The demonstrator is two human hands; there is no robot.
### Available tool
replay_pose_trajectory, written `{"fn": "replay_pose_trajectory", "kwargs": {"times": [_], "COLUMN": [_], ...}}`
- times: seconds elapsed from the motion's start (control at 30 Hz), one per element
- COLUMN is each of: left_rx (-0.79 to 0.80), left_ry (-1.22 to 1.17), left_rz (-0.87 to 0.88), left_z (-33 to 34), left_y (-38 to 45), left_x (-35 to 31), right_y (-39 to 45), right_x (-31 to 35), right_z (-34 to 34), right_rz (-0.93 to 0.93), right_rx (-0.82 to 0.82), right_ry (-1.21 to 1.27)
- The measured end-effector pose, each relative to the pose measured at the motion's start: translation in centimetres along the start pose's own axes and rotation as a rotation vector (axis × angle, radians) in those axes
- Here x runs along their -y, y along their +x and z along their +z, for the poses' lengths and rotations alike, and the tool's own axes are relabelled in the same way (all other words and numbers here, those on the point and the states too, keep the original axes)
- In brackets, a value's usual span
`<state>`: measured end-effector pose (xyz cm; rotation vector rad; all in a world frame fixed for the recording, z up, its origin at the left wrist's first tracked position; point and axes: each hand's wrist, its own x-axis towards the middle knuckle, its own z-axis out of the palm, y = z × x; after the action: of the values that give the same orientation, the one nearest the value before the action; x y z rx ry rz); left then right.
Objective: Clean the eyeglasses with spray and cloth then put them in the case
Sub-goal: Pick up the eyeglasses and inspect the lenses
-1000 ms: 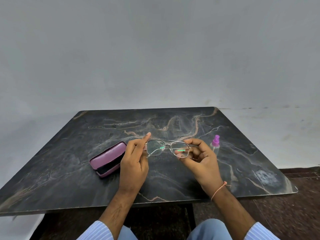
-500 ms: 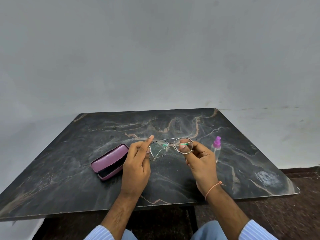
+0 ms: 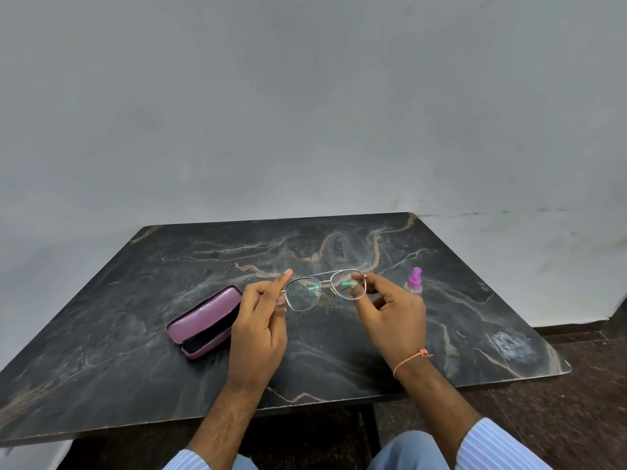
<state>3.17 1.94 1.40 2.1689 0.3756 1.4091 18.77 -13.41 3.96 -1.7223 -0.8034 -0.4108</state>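
A big dark table [image 3: 135, 334] with thin wavy lines fills the space under both hands, and a plain grey wall [image 3: 305, 96] stands far past the fingertips. Two arms in light blue striped sleeves [image 3: 492, 446] reach out over the table. The left hand [image 3: 259, 320] is held up above the table with its pointer finger sticking up, and its finger and thumb pinch the left end of the eyeglasses [image 3: 324, 289]. The right hand [image 3: 390, 313] pinches the other end, with its thumb and a fingertip pressed on the lens on that side. A thin orange string [image 3: 409, 359] is tied around the right wrist. The eyeglasses hang in the air between the two hands, up off the table, tilted so the end by the right hand is a bit higher. They have a thin metal frame, and little green glints show on both lenses. Just to the outside of the left hand lies a purple case [image 3: 203, 318], flat on the table and partly open, dark inside. Just past the right hand stands a small clear spray bottle [image 3: 414, 283] with a pink top, upright on the table.
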Motion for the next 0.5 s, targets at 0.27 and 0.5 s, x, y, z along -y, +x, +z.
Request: {"fn": "replay_pose_trajectory", "kwargs": {"times": [0.27,0.5], "left_rx": [0.027,0.105], "left_ry": [0.071,-0.038], "left_rz": [-0.016,-0.025], "left_z": [0.01,0.31], "left_y": [-0.02,-0.52], "left_x": [-0.20,-0.09], "right_y": [0.74,0.86], "right_x": [-0.21,-0.60], "right_z": [-0.54,-0.29], "right_rz": [-0.204,-0.223], "right_rx": [-0.097,-0.116], "right_ry": [-0.385,-0.474]}}
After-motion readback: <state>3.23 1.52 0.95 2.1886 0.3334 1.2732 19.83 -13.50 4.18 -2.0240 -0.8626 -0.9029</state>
